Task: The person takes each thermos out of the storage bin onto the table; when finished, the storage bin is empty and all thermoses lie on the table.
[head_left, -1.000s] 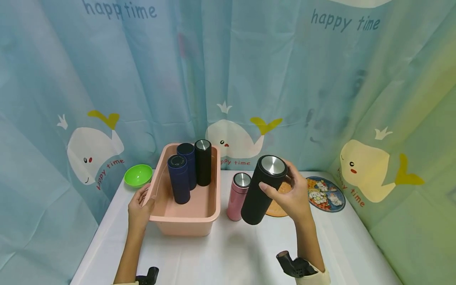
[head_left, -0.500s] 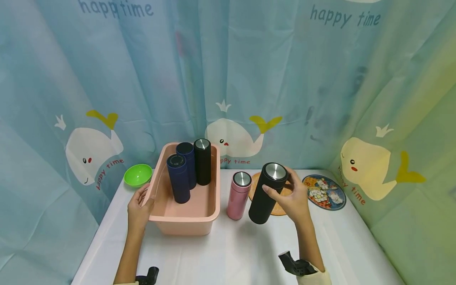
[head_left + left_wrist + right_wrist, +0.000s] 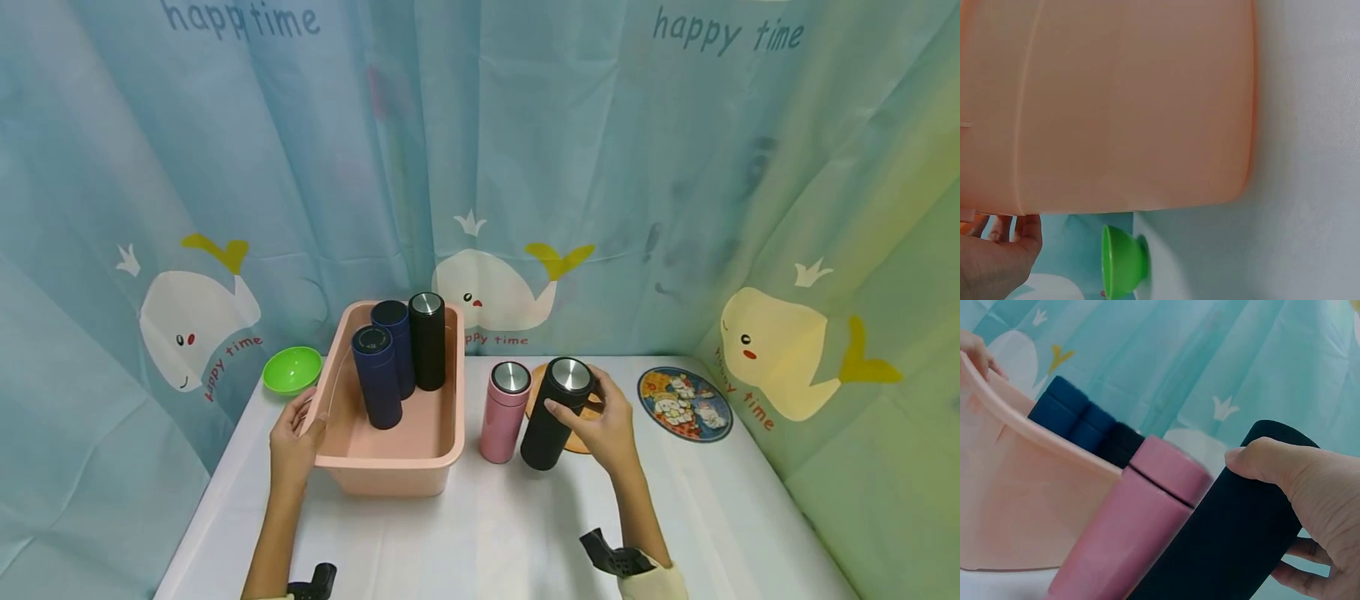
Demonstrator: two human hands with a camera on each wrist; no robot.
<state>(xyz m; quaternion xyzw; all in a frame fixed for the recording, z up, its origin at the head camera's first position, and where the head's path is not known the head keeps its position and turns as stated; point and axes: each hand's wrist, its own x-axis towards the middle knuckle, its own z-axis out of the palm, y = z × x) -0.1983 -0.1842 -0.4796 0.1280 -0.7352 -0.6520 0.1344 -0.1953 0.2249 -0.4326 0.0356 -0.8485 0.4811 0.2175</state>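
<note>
My right hand (image 3: 606, 427) grips a black thermos bottle (image 3: 550, 427) with a shiny steel lid top, thumb in front and fingers behind. The bottle leans slightly, close beside a pink thermos (image 3: 501, 423) that stands upright; whether its base touches the table I cannot tell. In the right wrist view the held bottle (image 3: 1222, 531) overlaps the pink one. My left hand (image 3: 295, 437) holds the left rim of a pink plastic tub (image 3: 390, 477), its thumb on the inner side. Inside the tub stand two navy thermoses (image 3: 378, 379) and another black thermos (image 3: 427, 346).
A green bowl (image 3: 292, 371) sits behind my left hand, near the table's left edge. An orange round mat (image 3: 579, 443) lies partly hidden behind the held bottle. Farther right is a patterned round mat (image 3: 684, 404). A blue whale-print curtain (image 3: 525, 167) closes off the back.
My right hand has lowered the black thermos and brought it more upright, swinging it right and then back left toward the pink thermos. The left hand stays on the tub rim.
</note>
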